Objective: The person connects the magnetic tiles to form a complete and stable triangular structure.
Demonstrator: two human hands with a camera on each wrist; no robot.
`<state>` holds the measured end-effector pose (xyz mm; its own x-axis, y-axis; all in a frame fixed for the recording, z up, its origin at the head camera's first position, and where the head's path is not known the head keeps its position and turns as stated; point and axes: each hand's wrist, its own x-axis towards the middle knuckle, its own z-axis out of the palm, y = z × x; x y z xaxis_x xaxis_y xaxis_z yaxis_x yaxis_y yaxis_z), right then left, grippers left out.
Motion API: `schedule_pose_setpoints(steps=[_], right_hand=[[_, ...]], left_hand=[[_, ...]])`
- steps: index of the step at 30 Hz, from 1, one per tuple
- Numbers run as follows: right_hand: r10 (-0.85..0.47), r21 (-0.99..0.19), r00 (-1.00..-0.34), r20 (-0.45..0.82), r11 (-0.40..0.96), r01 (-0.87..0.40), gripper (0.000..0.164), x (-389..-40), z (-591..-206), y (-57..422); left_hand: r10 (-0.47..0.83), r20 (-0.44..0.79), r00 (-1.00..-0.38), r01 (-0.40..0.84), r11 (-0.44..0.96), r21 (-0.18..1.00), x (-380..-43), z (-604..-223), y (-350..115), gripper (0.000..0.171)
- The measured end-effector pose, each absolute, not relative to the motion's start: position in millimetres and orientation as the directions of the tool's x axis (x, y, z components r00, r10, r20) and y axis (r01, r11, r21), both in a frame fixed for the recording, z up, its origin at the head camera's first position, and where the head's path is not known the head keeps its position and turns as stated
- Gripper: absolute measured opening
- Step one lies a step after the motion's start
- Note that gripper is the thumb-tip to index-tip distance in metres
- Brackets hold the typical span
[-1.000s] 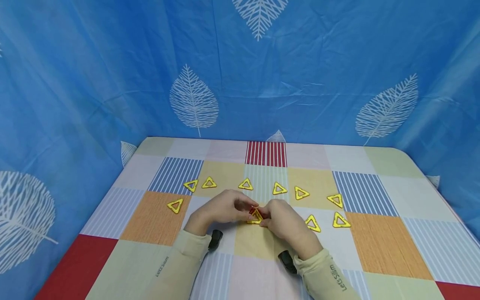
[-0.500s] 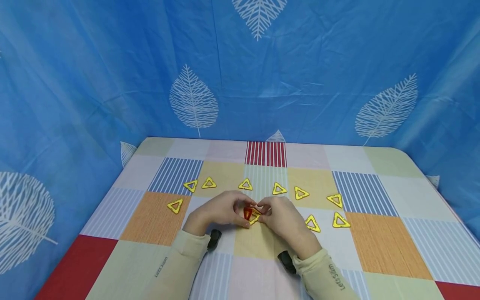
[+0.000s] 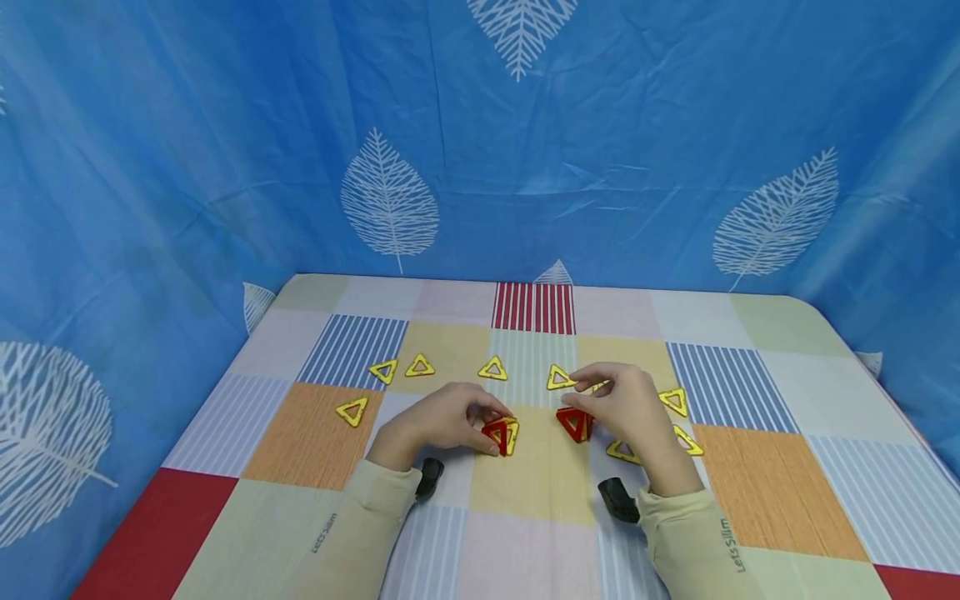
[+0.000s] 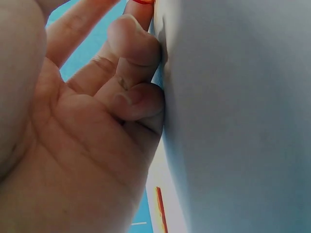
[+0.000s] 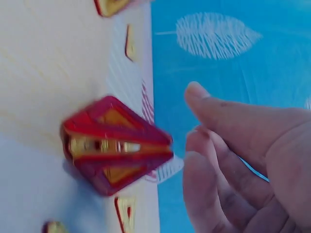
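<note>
My left hand (image 3: pixel 450 417) holds a small red and yellow block of triangular frames (image 3: pixel 495 433) between thumb and fingers, low over the cloth. In the left wrist view, only an orange-red edge (image 4: pixel 144 1) of it shows at the top, by a fingertip. To the right, a second red and yellow pyramid of triangular frames (image 5: pixel 116 145) stands just below my right hand (image 3: pixel 618 400). The right wrist view shows its tip close to the thumb and fingers, with a gap between. The right fingers are loosely bent and hold nothing.
Loose yellow triangle frames lie about the patchwork cloth: one (image 3: pixel 352 411) at the left, several along the back such as one (image 3: pixel 492 368) in the middle, and others partly behind the right hand, such as one (image 3: pixel 673 402). A blue leaf-print curtain (image 3: pixel 600 167) surrounds the table.
My right hand has moved right, away from the left hand. The red and yellow pyramid now shows beneath it. The left hand stays in place, and red faces show more on its block.
</note>
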<state>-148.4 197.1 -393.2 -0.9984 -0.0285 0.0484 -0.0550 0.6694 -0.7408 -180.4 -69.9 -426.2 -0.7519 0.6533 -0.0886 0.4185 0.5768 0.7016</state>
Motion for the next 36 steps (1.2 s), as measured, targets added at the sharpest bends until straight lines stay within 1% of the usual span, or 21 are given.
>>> schedule_pose_setpoints(steps=[4, 6, 10, 12, 14, 16, 20, 25, 30, 33, 36], right_hand=[[0.022, -0.719, -0.998, 0.066, 0.695, -0.032, 0.034, -151, -396, 217], [0.049, -0.693, -0.997, 0.054, 0.721, -0.002, 0.039, -152, -398, 226], [0.053, -0.655, -0.998, -0.042, 0.752, 0.067, 0.053, -155, -407, 240], [0.029, -0.644, -0.996, -0.081, 0.761, 0.075, 0.059, -157, -412, 243], [0.010, -0.635, -0.996, -0.092, 0.770, 0.066, 0.061, -160, -418, 245], [-0.005, -0.631, -0.996, -0.084, 0.775, 0.050, 0.060, -162, -424, 245], [-0.012, -0.631, -0.999, -0.048, 0.776, 0.021, 0.052, -163, -431, 246], [0.004, -0.626, -1.000, -0.019, 0.780, 0.015, 0.044, -161, -433, 245], [0.022, -0.598, -0.999, 0.027, 0.802, 0.002, 0.034, -162, -432, 243], [0.040, -0.604, -0.998, 0.039, 0.797, 0.008, 0.033, -162, -429, 241], [0.052, -0.640, -0.997, 0.049, 0.768, 0.009, 0.034, -161, -422, 239]], left_hand=[[0.649, -0.095, -0.755, 0.412, 0.581, 0.702, -180, -426, -70, 0.041], [0.645, -0.097, -0.758, 0.405, 0.582, 0.706, -180, -426, -70, 0.041], [0.643, -0.103, -0.759, 0.396, 0.581, 0.711, -179, -426, -70, 0.041], [0.646, -0.103, -0.757, 0.397, 0.579, 0.712, -179, -426, -70, 0.041], [0.649, -0.102, -0.754, 0.398, 0.576, 0.714, -179, -427, -70, 0.041], [0.649, -0.102, -0.754, 0.399, 0.576, 0.714, -179, -426, -71, 0.041], [0.657, -0.095, -0.748, 0.409, 0.569, 0.713, -179, -424, -70, 0.040], [0.663, -0.089, -0.743, 0.415, 0.561, 0.717, -179, -422, -69, 0.040], [0.666, -0.090, -0.741, 0.418, 0.561, 0.714, -179, -422, -68, 0.039], [0.660, -0.099, -0.745, 0.406, 0.566, 0.717, -179, -422, -68, 0.039], [0.654, -0.105, -0.749, 0.399, 0.572, 0.717, -178, -423, -68, 0.039]])
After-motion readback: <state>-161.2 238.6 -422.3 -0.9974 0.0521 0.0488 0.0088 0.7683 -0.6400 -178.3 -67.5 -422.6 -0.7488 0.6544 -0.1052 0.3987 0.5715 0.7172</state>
